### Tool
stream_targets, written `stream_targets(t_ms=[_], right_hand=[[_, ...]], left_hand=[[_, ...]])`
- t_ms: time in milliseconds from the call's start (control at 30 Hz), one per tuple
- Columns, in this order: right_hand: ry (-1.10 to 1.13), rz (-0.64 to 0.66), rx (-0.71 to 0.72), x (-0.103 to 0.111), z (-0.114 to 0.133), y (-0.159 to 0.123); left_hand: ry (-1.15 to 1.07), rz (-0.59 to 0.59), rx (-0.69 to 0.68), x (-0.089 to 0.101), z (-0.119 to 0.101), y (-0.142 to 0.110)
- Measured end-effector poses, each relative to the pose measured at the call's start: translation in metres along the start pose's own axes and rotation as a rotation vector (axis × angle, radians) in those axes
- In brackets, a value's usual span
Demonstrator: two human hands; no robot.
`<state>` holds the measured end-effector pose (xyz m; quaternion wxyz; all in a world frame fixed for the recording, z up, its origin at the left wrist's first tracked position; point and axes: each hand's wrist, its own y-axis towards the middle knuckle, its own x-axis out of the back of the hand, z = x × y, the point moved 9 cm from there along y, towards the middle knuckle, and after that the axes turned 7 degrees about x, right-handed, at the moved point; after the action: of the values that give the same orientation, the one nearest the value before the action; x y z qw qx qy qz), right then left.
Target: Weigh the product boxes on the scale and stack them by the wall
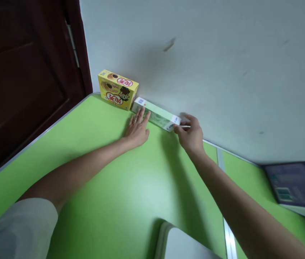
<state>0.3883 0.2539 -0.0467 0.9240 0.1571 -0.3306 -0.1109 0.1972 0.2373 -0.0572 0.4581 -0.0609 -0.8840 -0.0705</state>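
Observation:
A long green and white carton (156,115) lies on the green tabletop against the wall, its left end close beside a yellow snack box (118,90) that stands upright. My left hand (138,131) rests with its fingers stretched out, the fingertips against the carton's front near its left end. At the carton's right end, my right hand (191,135) grips it between the thumb in front and the fingers behind. Part of those fingers is blurred.
A dark wooden door (33,72) borders the table (109,201) on the left, and a pale wall (222,72) runs behind it. A purple package (297,183) lies at the right. Near the front edge is a white rounded object (181,242), partly out of view.

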Motion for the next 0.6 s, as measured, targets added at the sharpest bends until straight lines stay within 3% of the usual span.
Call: stream_targets(t_ms=[100, 300, 467, 600], right_hand=[[0.09, -0.094, -0.15, -0.01, -0.019, -0.003], [0.113, -0.122, -0.143, -0.019, -0.029, -0.004], [0.144, 0.061, -0.185, -0.031, -0.017, -0.002], [0.187, 0.253, -0.188, -0.016, 0.015, -0.023]], left_hand=[[0.092, 0.01, -0.007, -0.008, 0.002, 0.01], [0.153, 0.002, -0.012, -0.017, 0.001, 0.012], [0.156, -0.017, -0.014, -0.007, 0.002, 0.009], [0.213, 0.003, -0.072, 0.008, -0.017, -0.02]])
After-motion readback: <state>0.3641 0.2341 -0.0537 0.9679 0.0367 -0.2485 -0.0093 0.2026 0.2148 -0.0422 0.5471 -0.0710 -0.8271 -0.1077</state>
